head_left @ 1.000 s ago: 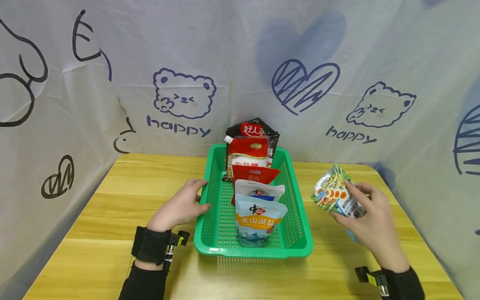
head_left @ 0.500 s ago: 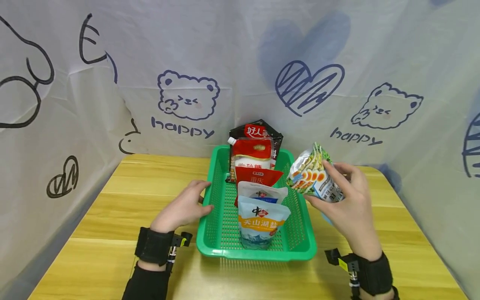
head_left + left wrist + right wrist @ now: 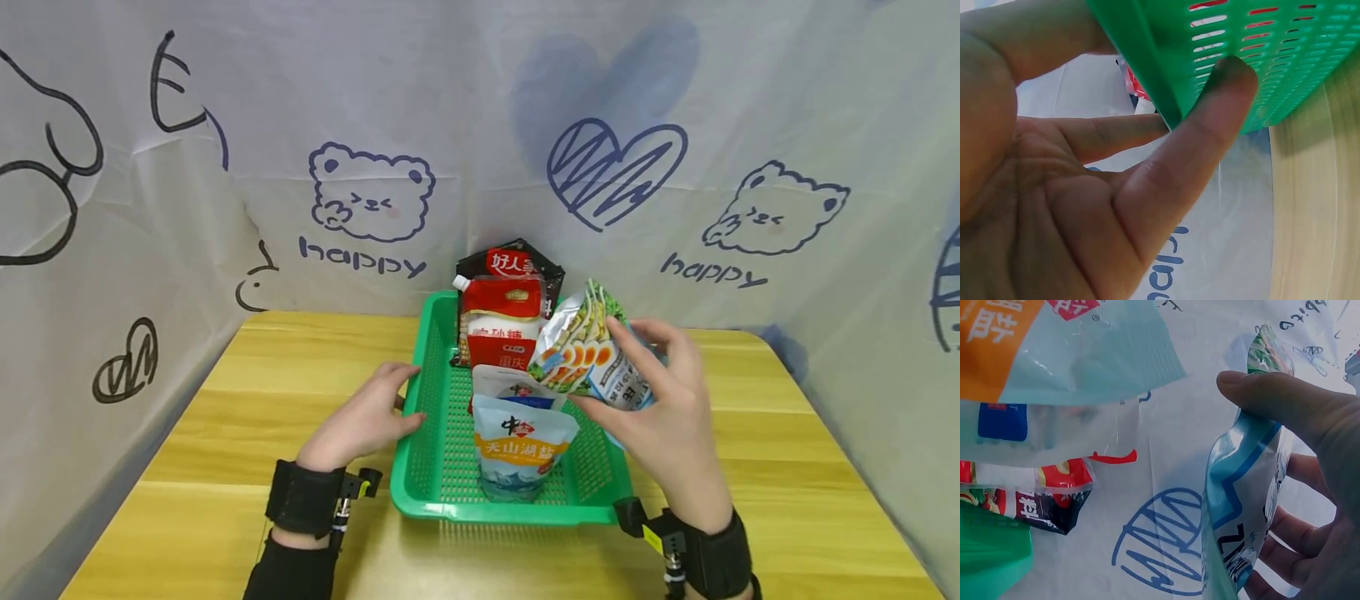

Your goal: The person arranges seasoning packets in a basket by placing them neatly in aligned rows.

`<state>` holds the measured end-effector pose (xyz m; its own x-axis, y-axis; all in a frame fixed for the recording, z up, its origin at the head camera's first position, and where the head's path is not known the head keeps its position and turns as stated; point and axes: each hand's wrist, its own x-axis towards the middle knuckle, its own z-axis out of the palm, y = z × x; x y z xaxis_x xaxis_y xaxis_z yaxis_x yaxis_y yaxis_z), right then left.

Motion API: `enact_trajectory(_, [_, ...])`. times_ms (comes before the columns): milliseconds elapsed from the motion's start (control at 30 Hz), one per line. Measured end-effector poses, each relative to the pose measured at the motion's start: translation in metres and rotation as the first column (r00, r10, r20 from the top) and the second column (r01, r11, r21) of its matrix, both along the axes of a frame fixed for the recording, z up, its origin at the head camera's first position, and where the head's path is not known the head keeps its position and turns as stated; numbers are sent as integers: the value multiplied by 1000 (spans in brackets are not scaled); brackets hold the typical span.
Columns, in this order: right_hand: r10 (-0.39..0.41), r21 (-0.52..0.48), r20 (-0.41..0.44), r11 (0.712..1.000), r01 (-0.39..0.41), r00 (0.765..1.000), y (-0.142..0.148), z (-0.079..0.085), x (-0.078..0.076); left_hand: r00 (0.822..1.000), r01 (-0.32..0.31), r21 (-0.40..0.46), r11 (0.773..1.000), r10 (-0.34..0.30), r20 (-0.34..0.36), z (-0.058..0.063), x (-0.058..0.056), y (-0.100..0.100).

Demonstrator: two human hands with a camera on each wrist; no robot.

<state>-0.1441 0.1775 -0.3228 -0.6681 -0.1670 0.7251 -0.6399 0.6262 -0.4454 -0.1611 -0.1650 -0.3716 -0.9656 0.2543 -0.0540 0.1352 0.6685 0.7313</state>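
My left hand (image 3: 363,421) grips the left rim of a green plastic basket (image 3: 495,512); in the left wrist view one finger (image 3: 1210,119) lies against its slotted outer wall. My right hand (image 3: 675,417) holds a salad dressing pouch (image 3: 581,358) printed with halved eggs and greens, tilted over the basket's right side. In the right wrist view the thumb (image 3: 1272,394) lies on one face of this pouch (image 3: 1244,481), with fingers behind it. A light-blue salt pouch (image 3: 517,467) stands foremost in the basket.
Behind the salt pouch stand a white pouch (image 3: 491,382), a red packet (image 3: 498,352), a spouted sugar pouch (image 3: 502,298) and a black bag (image 3: 471,267) in one row. The wooden table (image 3: 225,417) meets a white drawn-on cloth (image 3: 262,100) at back and sides.
My right hand has carried the salad dressing pouch leftward from the table's right side to above the basket's right side. The left hand stays at the rim.
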Motion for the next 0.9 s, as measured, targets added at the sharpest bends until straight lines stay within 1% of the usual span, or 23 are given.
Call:
enact_trajectory(133, [18, 0, -26, 1000, -18, 1000, -5, 0, 1, 1000, 3, -12, 1000, -4, -31, -1, 3, -1])
enact_trajectory(233, [42, -2, -54, 999, -42, 998, -9, 1, 1, 993, -20, -13, 1000, 18, -116, 1, 5, 0])
enact_trajectory(267, [52, 1, -65, 999, -52, 997, -11, 1, 1, 988, -33, -4, 999, 32, -152, 3, 7, 0])
enact_trajectory(333, [66, 9, -88, 998, -66, 994, -14, 1, 1, 971, -60, 32, 998, 66, -230, 8, 10, 2])
enact_trajectory(400, [71, 20, -110, 997, -70, 991, -17, 1, 2, 950, -76, 91, 993, 100, -297, 17, 15, 5])
enact_trajectory(467, [73, 27, -118, 997, -71, 990, -19, 1, 4, 930, -70, 163, 984, 124, -347, 26, 20, 9])
enact_trajectory(567, [75, 39, -117, 997, -71, 990, -22, 2, 7, 906, -21, 261, 965, 129, -403, 36, 27, 18])
enact_trajectory(633, [79, 50, -111, 996, -74, 991, -24, 2, 9, 897, 29, 309, 951, 112, -428, 41, 32, 25])
enact_trajectory(700, [83, 67, -102, 995, -76, 991, -25, 2, 12, 891, 82, 344, 936, 86, -445, 44, 36, 32])
enact_trajectory(800, [92, 94, -94, 992, -83, 991, -28, 1, 14, 888, 151, 386, 910, 46, -457, 47, 41, 42])
enact_trajectory(867, [98, 111, -94, 990, -87, 991, -30, 0, 15, 891, 192, 419, 887, 21, -453, 48, 44, 48])
enact_trajectory(900, [101, 117, -97, 989, -90, 990, -31, 0, 15, 896, 210, 438, 874, 8, -445, 48, 45, 51])
